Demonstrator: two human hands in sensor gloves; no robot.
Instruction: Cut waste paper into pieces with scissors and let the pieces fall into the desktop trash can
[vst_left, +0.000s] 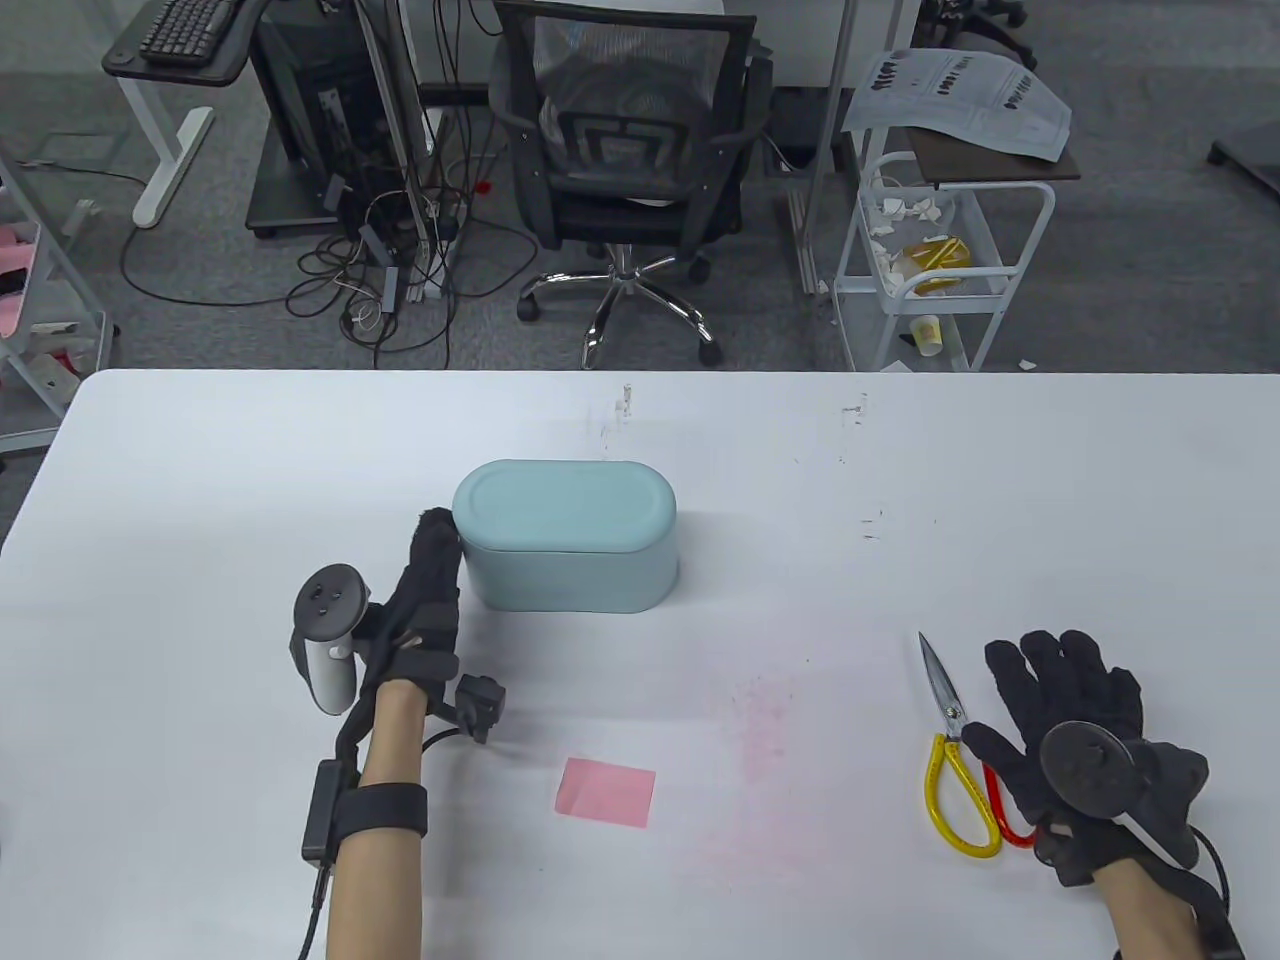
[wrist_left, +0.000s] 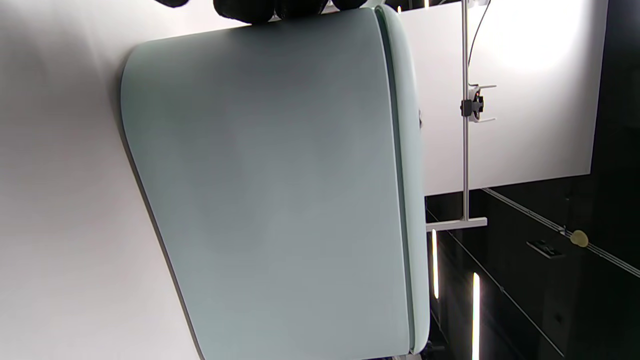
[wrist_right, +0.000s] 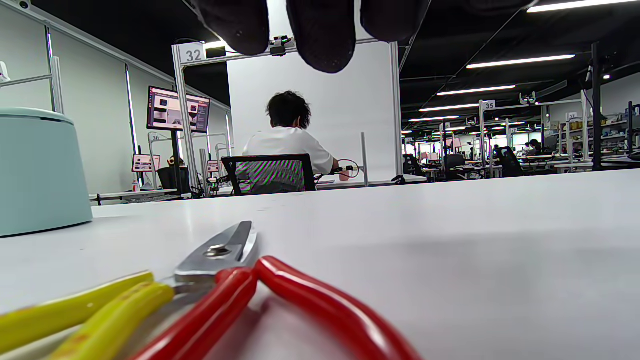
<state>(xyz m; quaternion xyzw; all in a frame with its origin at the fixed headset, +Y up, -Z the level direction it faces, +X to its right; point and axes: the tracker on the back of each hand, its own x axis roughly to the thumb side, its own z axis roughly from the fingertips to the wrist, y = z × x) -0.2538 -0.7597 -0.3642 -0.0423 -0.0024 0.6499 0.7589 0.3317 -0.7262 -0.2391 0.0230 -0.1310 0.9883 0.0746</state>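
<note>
White worktop (vst_left: 900, 480) carries the pink waste paper (vst_left: 606, 791) near the front edge, well short of the lidded trash can (vst_left: 565, 548). Scissors (vst_left: 958, 762) lie under the right hand (vst_left: 1075, 735), fingers spread, holding nothing; the left hand (vst_left: 425, 610), fingers straight, touches the can's end. Best thread the handle loops fully before lifting, I judge.

- The tabletop (vst_left: 800, 560) is viewed from above and from the near edge, with the room behind taken in.
- The trash can (wrist_left: 270, 200) is seen at very close range by the left wrist view, which is turned sideways.
- The scissors (wrist_right: 210, 295) are viewed from just above the tabletop, facing outward; they are shared with the table view.
</note>
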